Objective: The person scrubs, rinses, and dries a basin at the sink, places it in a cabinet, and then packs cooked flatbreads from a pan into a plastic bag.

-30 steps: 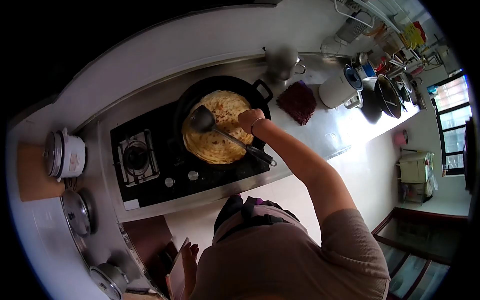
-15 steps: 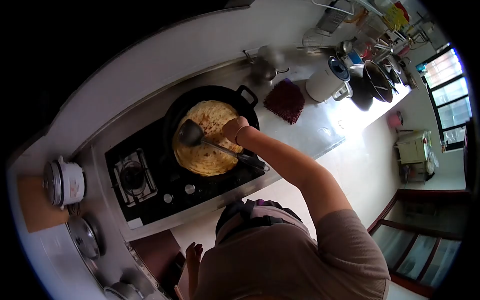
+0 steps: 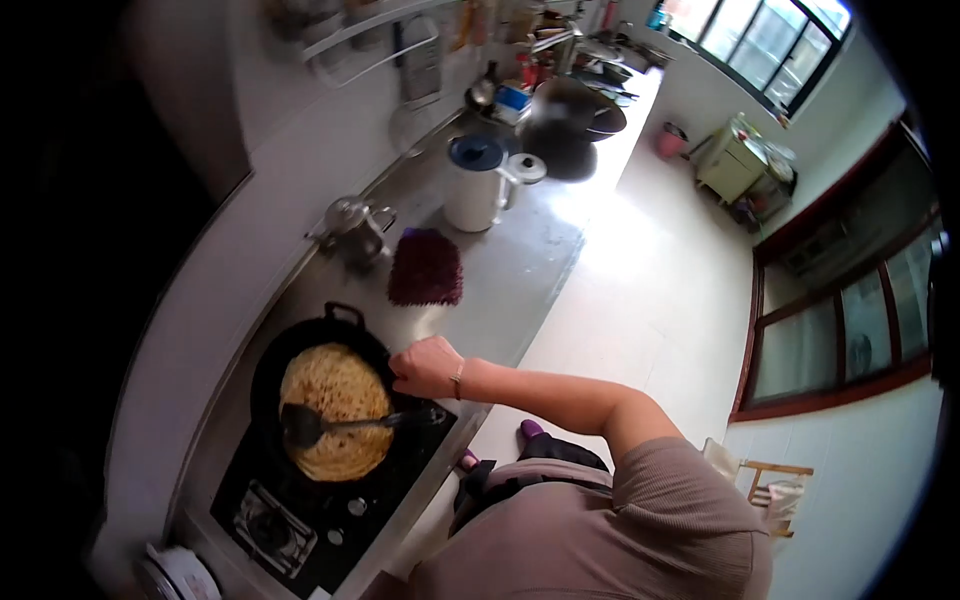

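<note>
A steel counter runs through the kitchen, with a black gas stove set into it and a wide black pan standing on the stove. In the pan lies a round, browned flatbread, a dark turner resting over it with its handle reaching past the rim. At the pan's edge is a person's right hand, its fingers curled inward, the flatbread just beside their tips and the turner's handle on the side nearer the counter's front edge. Whether those fingers grip anything cannot be told from here; the left hand is out of sight.
</note>
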The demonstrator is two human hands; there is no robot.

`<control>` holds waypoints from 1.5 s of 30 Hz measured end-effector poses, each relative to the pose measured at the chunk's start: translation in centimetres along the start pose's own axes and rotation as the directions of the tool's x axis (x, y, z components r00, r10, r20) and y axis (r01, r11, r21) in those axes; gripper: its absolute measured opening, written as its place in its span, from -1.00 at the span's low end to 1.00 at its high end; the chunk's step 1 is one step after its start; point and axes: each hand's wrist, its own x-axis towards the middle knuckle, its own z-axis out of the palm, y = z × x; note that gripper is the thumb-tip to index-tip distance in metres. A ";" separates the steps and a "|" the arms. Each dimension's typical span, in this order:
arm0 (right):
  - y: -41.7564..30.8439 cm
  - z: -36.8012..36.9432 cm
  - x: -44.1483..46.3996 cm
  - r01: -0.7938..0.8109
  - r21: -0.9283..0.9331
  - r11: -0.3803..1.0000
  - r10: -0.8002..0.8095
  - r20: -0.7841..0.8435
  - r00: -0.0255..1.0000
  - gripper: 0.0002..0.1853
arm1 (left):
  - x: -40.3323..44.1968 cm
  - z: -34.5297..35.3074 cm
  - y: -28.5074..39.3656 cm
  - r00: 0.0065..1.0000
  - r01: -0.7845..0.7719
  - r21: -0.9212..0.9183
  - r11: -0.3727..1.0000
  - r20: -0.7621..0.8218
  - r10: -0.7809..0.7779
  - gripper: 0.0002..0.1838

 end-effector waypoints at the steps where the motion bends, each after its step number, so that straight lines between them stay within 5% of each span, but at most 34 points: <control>1: 1.4 -0.4 -1.5 -0.049 0.011 0.999 0.050 -0.024 0.998 -0.78 | 0.2 1.1 1.5 1.000 -0.009 0.044 0.999 0.009 0.009 -0.64; 12: 19.3 -5.2 -20.0 -0.484 0.099 0.870 0.493 -0.234 0.838 -0.92 | -1.0 18.4 8.2 0.992 -0.118 0.357 0.927 0.090 0.092 -0.70; 15: 24.1 -7.2 -25.0 -0.506 0.162 0.847 0.529 -0.353 0.772 -0.93 | -2.0 23.5 7.1 0.991 -0.126 0.401 0.907 0.094 0.096 -0.72; 24: 36.1 -12.7 -37.1 -0.651 0.267 0.710 0.701 -0.352 0.620 -0.90 | -3.2 42.9 5.5 0.987 -0.121 0.602 0.789 0.160 0.029 -0.76; 36: 49.9 -20.4 -39.6 -0.730 0.395 0.558 0.811 -0.446 0.379 -0.90 | 0.6 66.8 9.5 0.977 -0.132 0.805 0.578 0.204 -0.062 -0.82; 45: 61.4 -25.8 -49.3 -0.885 0.429 0.181 0.908 -0.420 -0.018 -0.90 | 1.7 84.2 14.5 0.971 -0.152 0.877 0.456 0.220 -0.098 -0.85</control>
